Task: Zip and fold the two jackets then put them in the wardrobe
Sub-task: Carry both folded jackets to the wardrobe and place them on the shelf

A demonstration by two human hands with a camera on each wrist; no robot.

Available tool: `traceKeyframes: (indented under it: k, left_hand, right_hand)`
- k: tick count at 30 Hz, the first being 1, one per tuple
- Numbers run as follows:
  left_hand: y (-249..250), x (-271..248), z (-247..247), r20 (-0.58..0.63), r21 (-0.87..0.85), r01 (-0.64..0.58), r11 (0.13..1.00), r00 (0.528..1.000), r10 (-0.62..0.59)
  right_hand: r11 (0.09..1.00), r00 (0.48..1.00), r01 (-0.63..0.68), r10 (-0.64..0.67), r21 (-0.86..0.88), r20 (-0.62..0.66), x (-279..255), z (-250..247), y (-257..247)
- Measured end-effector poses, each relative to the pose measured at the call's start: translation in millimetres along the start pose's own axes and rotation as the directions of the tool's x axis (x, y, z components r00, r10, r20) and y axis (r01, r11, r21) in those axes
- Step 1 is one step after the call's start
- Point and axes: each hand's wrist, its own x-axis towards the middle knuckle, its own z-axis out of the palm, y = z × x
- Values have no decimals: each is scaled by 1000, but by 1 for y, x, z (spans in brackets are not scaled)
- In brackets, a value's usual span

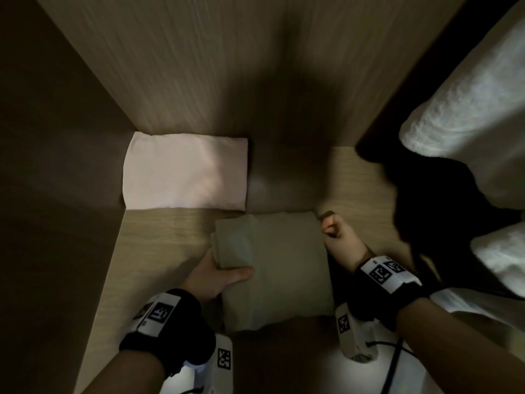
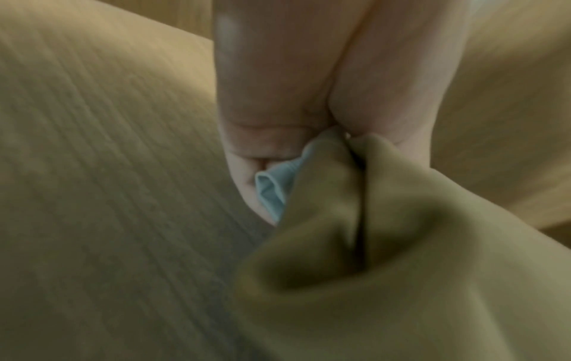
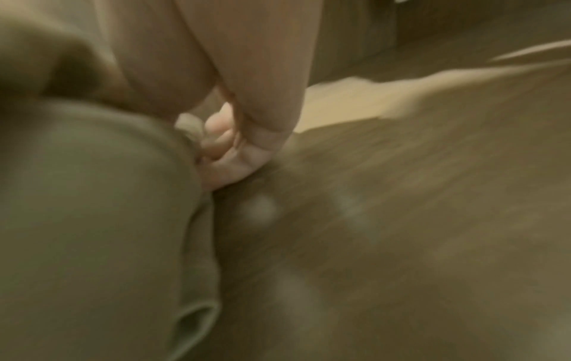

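A folded olive green jacket point(image 1: 272, 268) lies on the wooden wardrobe shelf point(image 1: 159, 240), near its front edge. My left hand point(image 1: 224, 275) grips the jacket's left edge, thumb on top and fingers underneath. In the left wrist view my left hand point(image 2: 278, 158) pinches the olive fabric point(image 2: 401, 268), and a bit of light blue lining shows there. My right hand point(image 1: 336, 233) is curled at the jacket's far right corner. The right wrist view shows those fingers point(image 3: 228, 151) curled against the edge of the jacket point(image 3: 92, 195). A folded pink jacket point(image 1: 184, 172) lies in the back left corner.
The wardrobe's left wall point(image 1: 56, 166) and back wall point(image 1: 227, 66) close in the shelf. White garments point(image 1: 468, 109) and a black one point(image 1: 426, 194) hang at the right, close to my right arm. Bare shelf lies between the pink jacket and the right side.
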Motion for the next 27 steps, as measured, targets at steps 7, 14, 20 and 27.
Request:
traceKeyframes:
  k: [7,14,20,27]
  left_hand:
    - [-3,1,0,9,-14,-25,1000,1000,25]
    - [-6,1,-2,26,-50,-23,998,999,24]
    - [-3,-4,-4,74,-69,-19,997,997,24]
    - [-11,-10,-3,68,-184,0,983,998,13]
  right_hand:
    - [943,958,-212,149,257,245,-29,-15,-14]
    - [978,990,95,-73,-185,120,-27,4,-26]
    - [992,995,-82,76,100,64,-22,5,-13]
    - [950,970,-242,243,-197,-21,-9,7,-6]
